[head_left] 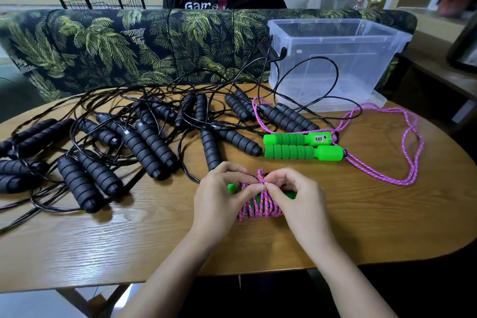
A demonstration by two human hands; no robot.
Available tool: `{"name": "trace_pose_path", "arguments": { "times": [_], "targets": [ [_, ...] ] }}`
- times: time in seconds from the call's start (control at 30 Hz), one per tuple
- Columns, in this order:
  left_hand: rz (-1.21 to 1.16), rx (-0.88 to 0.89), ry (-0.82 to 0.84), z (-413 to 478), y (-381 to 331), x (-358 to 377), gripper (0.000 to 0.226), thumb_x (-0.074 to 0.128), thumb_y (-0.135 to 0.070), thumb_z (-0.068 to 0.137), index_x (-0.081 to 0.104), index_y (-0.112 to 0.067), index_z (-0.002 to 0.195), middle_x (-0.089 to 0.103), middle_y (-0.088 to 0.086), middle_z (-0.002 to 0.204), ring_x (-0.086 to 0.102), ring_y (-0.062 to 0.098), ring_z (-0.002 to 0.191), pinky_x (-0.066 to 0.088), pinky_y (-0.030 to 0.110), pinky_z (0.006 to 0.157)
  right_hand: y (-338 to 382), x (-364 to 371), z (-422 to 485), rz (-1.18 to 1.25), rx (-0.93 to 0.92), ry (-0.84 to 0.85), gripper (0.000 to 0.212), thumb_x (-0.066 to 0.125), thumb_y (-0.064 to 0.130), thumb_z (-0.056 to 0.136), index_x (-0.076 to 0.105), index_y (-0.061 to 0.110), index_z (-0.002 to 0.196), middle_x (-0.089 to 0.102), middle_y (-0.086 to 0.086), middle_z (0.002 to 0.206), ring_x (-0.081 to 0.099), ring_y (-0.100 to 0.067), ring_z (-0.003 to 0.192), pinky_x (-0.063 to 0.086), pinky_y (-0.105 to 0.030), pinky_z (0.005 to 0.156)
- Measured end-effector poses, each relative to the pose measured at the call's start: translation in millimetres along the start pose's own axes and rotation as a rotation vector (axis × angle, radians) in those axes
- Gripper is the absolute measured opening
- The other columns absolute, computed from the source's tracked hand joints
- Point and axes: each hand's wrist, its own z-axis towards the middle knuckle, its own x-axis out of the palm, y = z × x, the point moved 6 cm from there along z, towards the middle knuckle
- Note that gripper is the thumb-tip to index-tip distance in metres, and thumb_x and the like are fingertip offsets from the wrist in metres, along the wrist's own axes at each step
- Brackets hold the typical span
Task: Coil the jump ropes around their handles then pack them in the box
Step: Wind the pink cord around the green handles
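A leaf-patterned sofa back [129,41] runs across the far side of the scene. In front of it stands a rounded wooden bench [129,235] that fills most of the view. At the far right of the bench sits a clear plastic box [333,59], open at the top, with nothing visible inside.

Across the left and middle of the bench lies a tangle of black jump ropes [144,142], their ribbed foam handles lying in pairs and their thin black cords looping over one another.

To the right of them, near the box, lies a second jump rope [302,147] with two bright green handles side by side; its pink braided cord trails loosely toward the right edge of the bench.

At the near middle, both hands work on a coiled jump rope [258,205], its pink cord wound around green handles. The left hand [219,204] and right hand [299,201] each pinch the cord at the top of the bundle, fingers clenched on it.
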Motion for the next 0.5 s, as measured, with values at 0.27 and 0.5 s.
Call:
{"name": "trace_pose_path", "arguments": {
  "times": [0.27,0.5],
  "targets": [
    [0.094,-0.031,0.034,1.6,-3.1,0.1,0.016,0.07,-0.033,0.07,0.072,-0.048,0.073,0.062,-0.02,0.094,0.062,0.003,0.09,0.053,0.035,0.081,5.2,2.2,2.0,-0.171,-0.134,-0.025,0.021,0.074,0.001,0.081,0.076,0.02,0.091,0.065,0.017,0.088,0.061,0.002,0.078,0.049,-0.012,0.072],
    [0.064,-0.044,-0.021,-0.6,-0.8,-0.6,0.01,0.063,-0.05,0.063,0.071,-0.046,0.069,0.062,-0.022,0.092,0.062,0.002,0.088,0.054,0.038,0.078,2.4,1.7,0.6,-0.024,-0.047,0.026,0.041,0.074,0.002,0.081,0.046,0.027,0.095,0.07,0.022,0.084,0.06,-0.009,0.075,0.048,-0.02,0.072]
  ]
}}
